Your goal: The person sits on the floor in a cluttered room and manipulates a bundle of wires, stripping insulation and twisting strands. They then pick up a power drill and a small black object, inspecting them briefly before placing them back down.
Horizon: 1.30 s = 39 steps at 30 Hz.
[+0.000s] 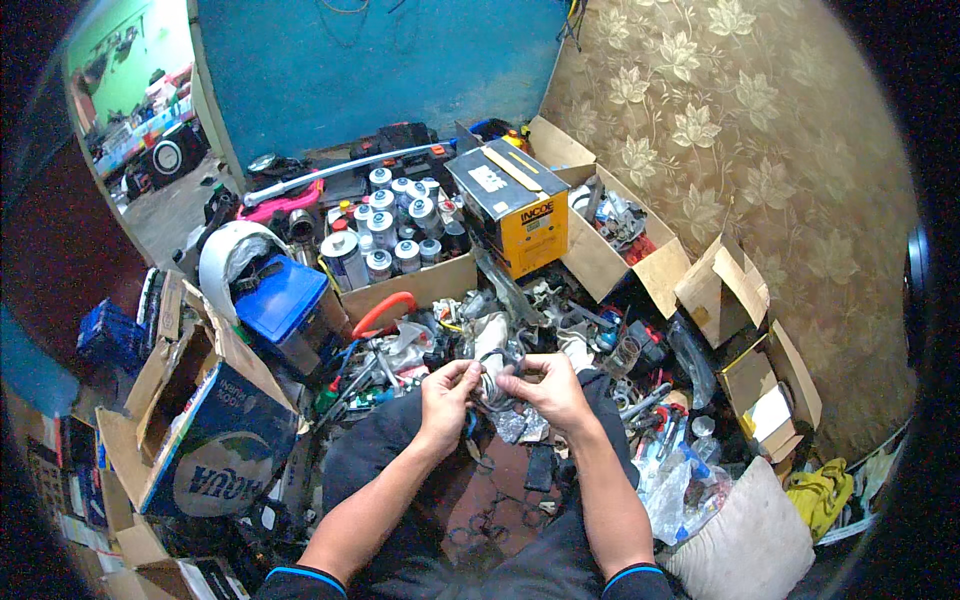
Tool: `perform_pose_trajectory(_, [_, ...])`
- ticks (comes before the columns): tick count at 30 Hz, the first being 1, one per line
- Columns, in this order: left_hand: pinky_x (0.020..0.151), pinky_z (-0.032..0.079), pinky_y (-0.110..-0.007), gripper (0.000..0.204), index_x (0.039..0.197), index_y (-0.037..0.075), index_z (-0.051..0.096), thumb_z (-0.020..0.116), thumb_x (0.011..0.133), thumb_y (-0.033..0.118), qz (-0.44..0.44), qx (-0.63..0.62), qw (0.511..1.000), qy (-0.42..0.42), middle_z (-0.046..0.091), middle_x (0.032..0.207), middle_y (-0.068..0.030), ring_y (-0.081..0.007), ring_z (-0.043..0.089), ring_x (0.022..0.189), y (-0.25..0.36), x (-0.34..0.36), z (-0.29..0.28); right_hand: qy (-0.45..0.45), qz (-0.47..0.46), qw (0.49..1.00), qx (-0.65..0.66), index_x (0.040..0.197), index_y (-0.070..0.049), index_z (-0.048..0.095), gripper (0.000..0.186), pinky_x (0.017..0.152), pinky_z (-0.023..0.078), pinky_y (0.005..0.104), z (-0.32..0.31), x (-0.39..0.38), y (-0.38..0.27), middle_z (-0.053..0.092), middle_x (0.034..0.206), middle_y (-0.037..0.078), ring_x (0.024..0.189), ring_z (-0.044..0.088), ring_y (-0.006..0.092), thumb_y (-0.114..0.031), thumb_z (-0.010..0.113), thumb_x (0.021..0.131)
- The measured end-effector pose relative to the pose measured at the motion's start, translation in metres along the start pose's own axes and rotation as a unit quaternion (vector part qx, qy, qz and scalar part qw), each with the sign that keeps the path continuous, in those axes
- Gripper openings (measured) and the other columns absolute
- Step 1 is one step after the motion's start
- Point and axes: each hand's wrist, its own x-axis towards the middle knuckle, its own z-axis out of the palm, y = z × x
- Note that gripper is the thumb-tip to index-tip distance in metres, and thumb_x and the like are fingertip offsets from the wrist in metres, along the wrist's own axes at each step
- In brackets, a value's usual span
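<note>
My left hand [452, 398] and my right hand [552, 392] meet in front of me, above my knees. Thumb and fingers of both are pinched on a small greyish bundle [491, 372] that looks like looped cord; its kind is too small and blurred to tell. The right fingertips are a little smeared by motion. Just below the hands lies crumpled clear plastic [510, 427]. A heap of loose parts and tools spreads behind them, with a red-orange curved handle [384, 312] to the left.
A carton of spray cans [420, 285] stands ahead, beside a yellow-black box [530, 235]. Open cartons [590, 262] line the patterned wall at right. At left are a blue-lidded tub [283, 300] and a blue carton [225, 440]. A cushion [750, 530] lies at lower right.
</note>
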Motion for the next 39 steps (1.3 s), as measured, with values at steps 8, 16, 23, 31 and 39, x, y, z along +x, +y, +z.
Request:
perform_pose_trajectory(8, [0.053, 0.044, -0.02, 0.02, 0.095, -0.001, 0.066, 0.061, 0.092, 0.019, 0.005, -0.027, 1.0, -0.013, 0.061, 0.074, 0.0002, -0.0058, 0.054, 0.059, 0.009, -0.002, 0.003, -0.121, 0.004, 0.974, 0.19, 0.109, 0.003, 0.061, 0.031, 0.067, 0.055, 0.0286, -0.006, -0.002, 0.001, 0.068, 0.095, 0.009, 0.085, 0.066, 0.0166, -0.008, 0.071, 0.082])
perform_pose_trajectory(16, [0.058, 0.048, -0.024, 0.021, 0.094, 0.0, 0.061, 0.057, 0.094, 0.02, -0.036, -0.067, 0.997, -0.02, 0.058, 0.072, -0.0018, -0.0106, 0.056, 0.063, 0.015, -0.008, 0.005, -0.06, 0.027, 0.995, 0.076, 0.091, -0.002, 0.067, 0.023, 0.048, 0.042, 0.0205, 0.0, 0.001, 0.013, 0.063, 0.071, -0.001, 0.057, 0.056, 0.0065, -0.018, 0.077, 0.078])
perform_pose_trajectory(23, [0.078, 0.049, -0.042, 0.02, 0.083, 0.006, 0.052, 0.049, 0.096, 0.021, -0.087, -0.318, 0.944, -0.017, 0.048, 0.066, -0.0018, -0.0189, 0.054, 0.07, 0.009, 0.003, -0.007, 0.114, -0.025, 0.935, 0.334, 0.056, -0.003, 0.051, 0.034, 0.063, 0.046, 0.0322, 0.008, 0.007, 0.023, 0.053, 0.055, 0.009, 0.063, 0.057, 0.0217, -0.015, 0.056, 0.088])
perform_pose_trajectory(31, [0.041, 0.026, -0.022, 0.019, 0.078, 0.01, 0.05, 0.045, 0.09, 0.024, -0.058, -0.304, 0.951, -0.024, 0.033, 0.057, 0.0048, -0.0064, 0.029, 0.044, 0.034, 0.009, -0.029, -0.137, 0.025, 0.988, 0.071, 0.08, 0.001, 0.063, 0.033, 0.055, 0.041, 0.0242, 0.009, 0.004, 0.011, 0.06, 0.062, 0.006, 0.055, 0.054, 0.0114, -0.028, 0.057, 0.093])
perform_pose_trajectory(39, [0.04, 0.023, -0.023, 0.033, 0.068, 0.014, 0.045, 0.048, 0.095, 0.033, -0.121, -0.367, 0.919, 0.076, 0.025, 0.047, 0.0066, -0.0067, 0.022, 0.039, 0.036, 0.016, -0.023, -0.007, -0.063, 0.867, 0.495, 0.055, -0.005, 0.05, 0.043, 0.063, 0.047, 0.0401, -0.016, 0.006, 0.016, 0.055, 0.055, 0.011, 0.053, 0.056, 0.0239, -0.025, 0.047, 0.092])
